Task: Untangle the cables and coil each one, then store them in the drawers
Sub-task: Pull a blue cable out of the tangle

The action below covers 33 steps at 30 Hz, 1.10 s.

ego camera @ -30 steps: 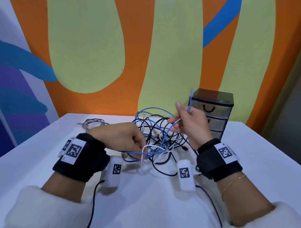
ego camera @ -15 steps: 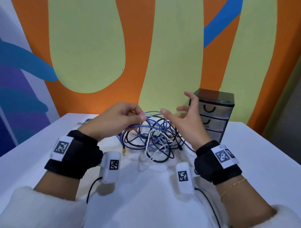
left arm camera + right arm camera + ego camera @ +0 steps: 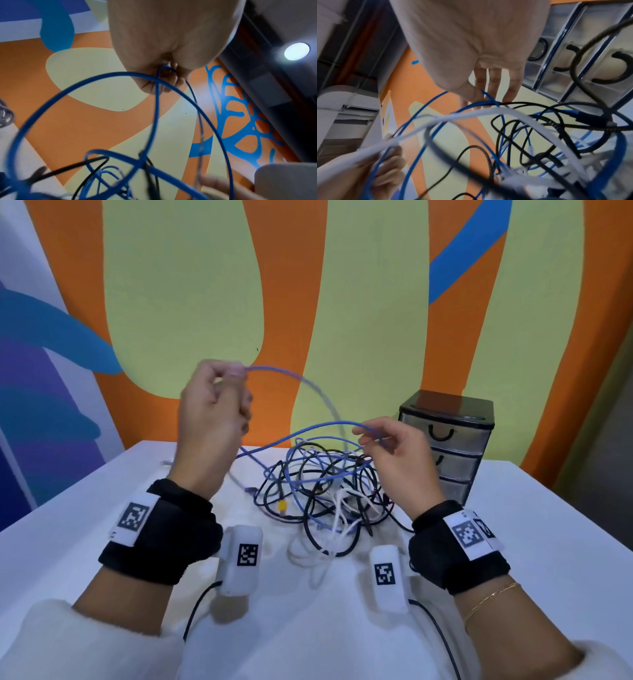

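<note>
A tangle (image 3: pixel 318 491) of blue, black and white cables lies on the white table (image 3: pixel 513 542), straight ahead. My left hand (image 3: pixel 236 371) is raised high over the left of the heap and pinches a blue cable (image 3: pixel 291 373), which arcs down to the right into the pile. In the left wrist view the curled fingers (image 3: pixel 171 81) close round that blue cable (image 3: pixel 157 108). My right hand (image 3: pixel 368 436) hovers over the right of the heap and pinches a blue strand (image 3: pixel 325 425) between thumb and fingertips. The small drawer unit (image 3: pixel 448 436) stands shut behind it.
A grey cable (image 3: pixel 166 463) lies at the table's far left, mostly hidden by my left arm. The painted wall runs close behind the table. A yellow plug (image 3: pixel 282 505) shows in the heap. The right wrist view has the drawer fronts (image 3: pixel 590 54) just beyond the fingers.
My left hand has risen from the heap and drawn the blue cable up into a high arc. My right hand, spread half a second ago, now pinches a blue strand.
</note>
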{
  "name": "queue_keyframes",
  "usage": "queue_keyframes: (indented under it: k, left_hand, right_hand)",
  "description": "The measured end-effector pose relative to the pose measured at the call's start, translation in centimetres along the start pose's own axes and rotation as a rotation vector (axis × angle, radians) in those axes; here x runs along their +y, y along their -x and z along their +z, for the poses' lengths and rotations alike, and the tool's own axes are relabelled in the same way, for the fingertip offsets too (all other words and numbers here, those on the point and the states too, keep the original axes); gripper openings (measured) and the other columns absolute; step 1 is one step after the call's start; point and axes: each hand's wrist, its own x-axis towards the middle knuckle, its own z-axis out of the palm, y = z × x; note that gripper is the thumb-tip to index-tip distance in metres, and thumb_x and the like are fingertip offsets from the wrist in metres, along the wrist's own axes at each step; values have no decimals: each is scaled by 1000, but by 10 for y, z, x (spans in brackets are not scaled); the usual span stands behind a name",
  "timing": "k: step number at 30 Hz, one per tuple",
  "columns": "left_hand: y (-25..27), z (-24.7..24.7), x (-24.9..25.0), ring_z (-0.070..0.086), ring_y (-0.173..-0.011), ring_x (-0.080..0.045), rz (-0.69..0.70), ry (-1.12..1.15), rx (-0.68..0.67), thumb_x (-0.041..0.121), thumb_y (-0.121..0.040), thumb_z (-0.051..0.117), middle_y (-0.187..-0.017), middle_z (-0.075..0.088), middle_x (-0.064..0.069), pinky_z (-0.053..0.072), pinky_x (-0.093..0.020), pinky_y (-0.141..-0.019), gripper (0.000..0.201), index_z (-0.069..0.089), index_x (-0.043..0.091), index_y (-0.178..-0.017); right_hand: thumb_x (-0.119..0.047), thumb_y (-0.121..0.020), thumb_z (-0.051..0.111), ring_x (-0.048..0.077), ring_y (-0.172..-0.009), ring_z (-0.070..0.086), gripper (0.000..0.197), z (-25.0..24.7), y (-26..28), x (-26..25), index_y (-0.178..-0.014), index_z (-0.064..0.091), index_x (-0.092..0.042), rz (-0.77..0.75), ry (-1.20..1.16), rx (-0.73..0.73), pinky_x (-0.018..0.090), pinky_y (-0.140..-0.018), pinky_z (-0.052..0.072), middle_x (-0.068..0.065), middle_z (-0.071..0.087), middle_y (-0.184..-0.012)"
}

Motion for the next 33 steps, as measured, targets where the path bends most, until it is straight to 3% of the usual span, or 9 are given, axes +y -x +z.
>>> queue_keyframes:
  k: [3,7,14,19,24,27,30,31,33]
  left_hand:
    - [-10,-14,7,29,-50,-11,-59,189,260,26,-116,43,-59,41,10,22,-27,-47,17,47,21,-100]
    - [-18,-32,0,32,-48,-11,-120,203,425,30,-115,44,-67,36,3,34,-25,-47,18,46,14,-109]
    - [-15,-28,-5,52,-51,-13,-207,150,258,23,-107,65,-70,54,2,52,-27,-54,11,63,12,-107]
    - [-13,-27,5,61,-61,-15,-242,243,235,4,-103,64,-80,63,-6,63,-31,-67,30,55,18,-129]
    - [-2,-12,10,69,-79,-10,-197,-67,-50,7,-101,69,-89,73,1,64,-39,-86,19,75,16,-116]
    - [6,0,10,68,-105,-8,-209,-142,-227,32,-104,68,-116,75,5,57,-47,-107,16,81,26,-112]
    - [13,9,4,35,-147,-14,10,-509,-277,74,-93,62,-150,45,6,28,-36,-124,40,75,48,-121]
    - [18,12,6,27,-150,-15,103,-603,-290,78,-90,61,-151,36,7,23,-36,-123,45,73,50,-123]
    - [25,18,9,39,-147,-11,215,-586,-385,71,-92,63,-148,44,9,33,-40,-122,42,75,44,-122]
  right_hand:
    - [-1,-97,50,25,-81,63,40,-4,-7,9,-84,77,-28,110,-18,116,46,-82,55,-5,71,-86]
    - [-11,-89,45,19,-70,57,35,-11,-10,10,-81,75,-27,169,-50,163,39,-72,45,-6,63,-67]
    - [-19,-91,40,22,-62,51,35,-13,-6,0,-82,72,-28,172,-66,157,39,-67,39,-2,52,-56]
    - [-10,-93,41,23,-71,55,36,-15,-7,-12,-77,73,-14,122,-217,176,41,-74,43,3,60,-64]
    - [-17,-99,40,22,-64,48,35,-10,-1,-18,-89,72,-24,50,-121,11,39,-66,35,4,52,-60]
    - [-19,-105,38,21,-60,37,34,-9,3,-21,-97,70,-27,33,-53,-59,37,-60,29,3,38,-61]
    - [-22,-108,38,21,-63,32,31,-9,7,-27,-106,68,-30,-3,-18,-154,39,-63,28,6,31,-69]
    - [-23,-109,39,21,-64,32,30,-8,9,-29,-110,68,-31,-30,-6,-185,40,-65,29,6,31,-70]
    - [-25,-111,39,21,-64,34,30,-6,11,-34,-118,67,-33,-95,1,-232,39,-65,30,3,32,-69]
